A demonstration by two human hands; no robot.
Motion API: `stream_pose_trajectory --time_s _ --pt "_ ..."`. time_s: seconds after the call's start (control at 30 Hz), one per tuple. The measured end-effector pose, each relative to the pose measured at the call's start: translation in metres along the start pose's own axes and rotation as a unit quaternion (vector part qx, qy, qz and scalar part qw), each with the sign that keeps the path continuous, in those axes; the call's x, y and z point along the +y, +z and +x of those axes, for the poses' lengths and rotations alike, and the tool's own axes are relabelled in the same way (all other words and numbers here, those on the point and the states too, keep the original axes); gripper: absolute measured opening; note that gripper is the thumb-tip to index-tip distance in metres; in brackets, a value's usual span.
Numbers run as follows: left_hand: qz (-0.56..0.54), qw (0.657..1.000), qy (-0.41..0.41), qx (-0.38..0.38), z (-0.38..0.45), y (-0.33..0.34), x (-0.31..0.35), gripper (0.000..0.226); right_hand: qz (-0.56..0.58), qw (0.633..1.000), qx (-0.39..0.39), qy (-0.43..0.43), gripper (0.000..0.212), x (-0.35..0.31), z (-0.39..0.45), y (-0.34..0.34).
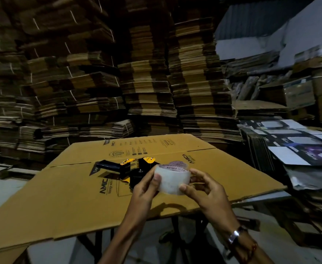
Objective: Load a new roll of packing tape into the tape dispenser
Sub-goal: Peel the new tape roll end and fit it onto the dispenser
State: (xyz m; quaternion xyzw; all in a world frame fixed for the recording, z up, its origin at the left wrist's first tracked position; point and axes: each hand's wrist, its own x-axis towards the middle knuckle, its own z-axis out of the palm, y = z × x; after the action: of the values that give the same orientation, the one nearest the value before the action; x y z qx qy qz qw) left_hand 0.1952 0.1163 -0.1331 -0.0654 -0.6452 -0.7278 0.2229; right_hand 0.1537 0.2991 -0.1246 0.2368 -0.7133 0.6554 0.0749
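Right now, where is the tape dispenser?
In the head view, the tape dispenser lies on the flattened cardboard box, just behind the tape roll held in both hands.

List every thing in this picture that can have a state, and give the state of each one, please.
Clear packing tape roll: held up in both hands, not yet loaded.
Black and yellow tape dispenser: lying on the cardboard, untouched.
Flattened brown cardboard box: lying flat as the work surface.
Left hand: gripping the roll.
Right hand: gripping the roll.
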Motion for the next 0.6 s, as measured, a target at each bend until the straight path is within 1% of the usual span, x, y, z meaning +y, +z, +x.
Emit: stream_pose_trajectory --time_s 0.1,0.2,0.23,0.3,0.37,0.5,0.57,0.6 --pt "0.003 1.0 0.015 0.012 -0.016 -0.004 0.01 0.049 0.044 0.999 0.014 -0.007 0.063 -0.011 -0.014 0.01" --pt "0.005 0.999 0.033 0.005 -0.03 -0.006 0.019 0.046 0.065 0.997 0.014 -0.029 0.058 -0.024 -0.028 0.015" --pt "0.01 0.999 0.038 0.0 -0.035 -0.007 0.021 0.051 0.067 0.997 0.012 -0.037 0.057 -0.028 -0.033 0.017" --pt "0.034 0.998 0.043 -0.018 -0.043 -0.006 0.024 0.071 0.061 0.997 0.017 -0.051 0.058 -0.032 -0.041 0.02" --pt "0.049 0.997 0.051 -0.025 -0.051 -0.005 0.028 0.08 0.041 0.997 0.027 -0.065 0.058 -0.032 -0.048 0.023" --pt "0.042 0.997 0.071 -0.01 -0.06 -0.001 0.033 0.073 0.015 0.995 0.048 -0.09 0.044 -0.033 -0.057 0.024" --pt "0.044 0.996 0.071 0.001 -0.064 0.002 0.035 0.073 0.018 0.995 0.039 -0.087 0.042 -0.034 -0.059 0.025" --pt "0.046 0.996 0.07 0.007 -0.066 0.003 0.036 0.073 0.022 0.996 0.025 -0.081 0.044 -0.035 -0.059 0.025"
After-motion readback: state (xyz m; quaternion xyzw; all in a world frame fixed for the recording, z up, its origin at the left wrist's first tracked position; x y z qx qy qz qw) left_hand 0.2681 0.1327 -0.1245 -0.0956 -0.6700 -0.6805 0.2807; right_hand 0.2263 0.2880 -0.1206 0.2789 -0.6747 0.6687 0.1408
